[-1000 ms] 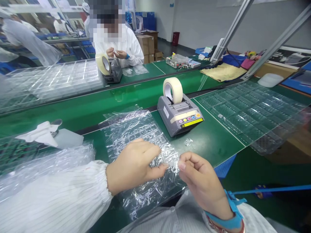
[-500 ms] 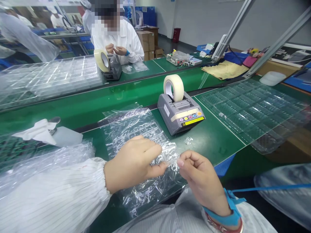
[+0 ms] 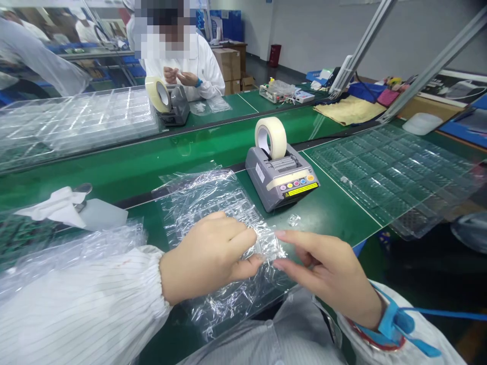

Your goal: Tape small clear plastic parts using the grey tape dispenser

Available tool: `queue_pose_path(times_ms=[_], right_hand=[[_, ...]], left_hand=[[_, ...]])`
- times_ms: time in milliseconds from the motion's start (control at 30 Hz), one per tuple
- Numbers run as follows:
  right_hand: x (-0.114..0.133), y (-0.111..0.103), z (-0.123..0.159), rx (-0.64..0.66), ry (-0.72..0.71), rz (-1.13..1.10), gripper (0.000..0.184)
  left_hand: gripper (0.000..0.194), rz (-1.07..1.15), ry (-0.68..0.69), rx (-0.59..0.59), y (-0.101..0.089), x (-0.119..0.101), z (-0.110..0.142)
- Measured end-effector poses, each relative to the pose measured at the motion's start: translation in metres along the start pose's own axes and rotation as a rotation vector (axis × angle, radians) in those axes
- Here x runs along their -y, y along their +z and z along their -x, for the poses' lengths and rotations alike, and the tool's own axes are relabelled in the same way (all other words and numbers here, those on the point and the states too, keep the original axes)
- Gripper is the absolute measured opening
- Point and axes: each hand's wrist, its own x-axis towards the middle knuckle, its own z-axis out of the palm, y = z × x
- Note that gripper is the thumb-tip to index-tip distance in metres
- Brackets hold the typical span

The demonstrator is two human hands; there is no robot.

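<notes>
My left hand (image 3: 213, 253) pinches a small clear plastic piece (image 3: 268, 246) between thumb and fingers. Its exact kind is hard to make out against the shiny film behind it. At the right end of that piece is my right hand (image 3: 323, 263), thumb and forefinger apart; whether the fingertips touch the piece I cannot tell. Beneath both hands lie crinkled clear plastic bags (image 3: 224, 299), over what looks like a gridded clear tray (image 3: 213, 205). A blue wrist strap (image 3: 393, 322) circles my right wrist.
Beyond my hands stands a grey tape dispenser (image 3: 281, 177) with a cream tape roll (image 3: 279, 138). Scraps of clear film (image 3: 293, 220) lie before it. Clear trays (image 3: 395, 167) are at right, more plastic bags (image 3: 95, 248) at left. A co-worker (image 3: 205, 66) sits across the line.
My right hand has opened from a pinch on the clear piece and shifted slightly right, its thumb and forefinger now spread. My left hand keeps its hold, almost unmoved.
</notes>
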Motion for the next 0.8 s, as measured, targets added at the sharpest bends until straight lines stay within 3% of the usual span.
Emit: queue_pose_path(times_ms=[333,533,633,800], right_hand=[[-0.008,-0.004,-0.006,0.148,-0.075,0.228,0.030],[-0.009,-0.003,-0.009,0.142,-0.129,0.297,0.024],[-0.009,-0.001,-0.012,0.165,-0.128,0.305,0.023],[-0.008,0.004,-0.015,0.146,-0.120,0.300,0.029]], left_hand=[[0.021,-0.098,0.100,0.035,-0.006,-0.003,-0.002],[0.024,-0.165,0.046,0.230,-0.017,0.001,-0.005],[0.043,-0.204,0.076,0.203,-0.020,-0.001,-0.009],[0.027,-0.278,0.161,0.174,-0.008,-0.011,-0.016]])
